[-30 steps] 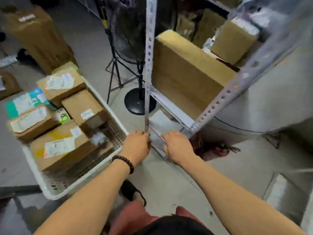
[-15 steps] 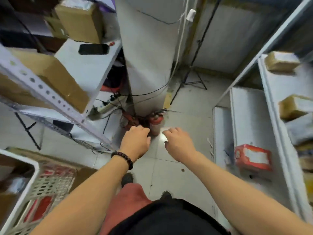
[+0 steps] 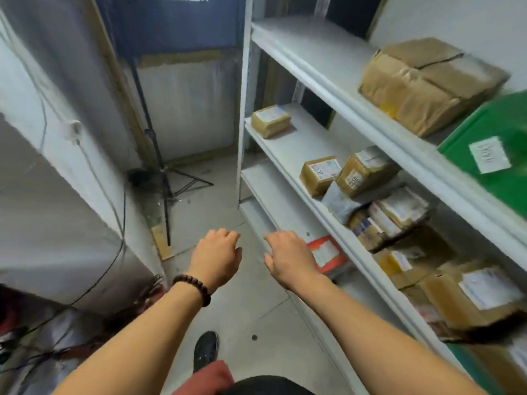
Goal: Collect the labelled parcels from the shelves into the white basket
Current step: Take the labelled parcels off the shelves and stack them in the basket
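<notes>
Both of your hands are empty: your left hand (image 3: 215,259), beaded bracelet (image 3: 194,287) at the wrist, hangs over the floor with fingers loosely curled, and your right hand (image 3: 291,259) hovers the same way just short of the shelves (image 3: 299,143). The labelled parcels lie on those shelves to your right. The small brown box (image 3: 271,121) stands alone on the middle shelf; it is judged stiff and light, so one hand across the top should do. The red parcel (image 3: 330,255), on a lower shelf, is partly covered by your right hand; it looks flat and light, so take it by its long edges. Further right, a pair of taped boxes (image 3: 320,173) sits touching a grey soft bag (image 3: 339,202), which will likely sag and slip; grip its bulk, not a corner. The large paper-wrapped parcel (image 3: 427,84) on the top shelf is judged heavy: put two hands beneath it. Labels are too blurred to read. The lower right stack is cut off by the frame edge. The white basket is not in view.
</notes>
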